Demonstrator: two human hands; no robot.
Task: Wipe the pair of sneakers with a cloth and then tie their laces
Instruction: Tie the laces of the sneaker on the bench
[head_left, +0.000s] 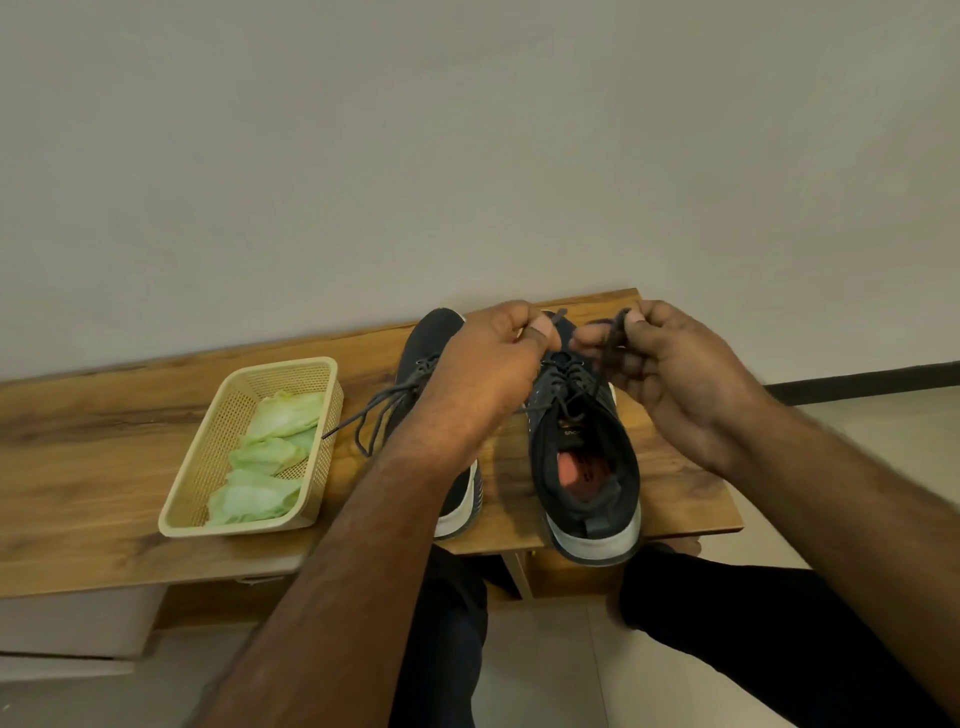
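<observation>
Two dark sneakers with white soles stand side by side on a wooden bench (104, 467), heels toward me. Above the right sneaker (582, 467), my left hand (493, 364) pinches one end of its grey lace and my right hand (675, 374) pinches the other end (615, 327), both raised over the toe. The left sneaker (431, 338) is largely hidden under my left forearm; its laces (384, 410) lie loose across the bench toward the basket.
A cream plastic basket (208, 467) holding crumpled green cloths (270, 447) sits left of the shoes. A plain wall stands right behind the bench. The bench's right end lies just past the right sneaker. My legs in dark trousers are below the front edge.
</observation>
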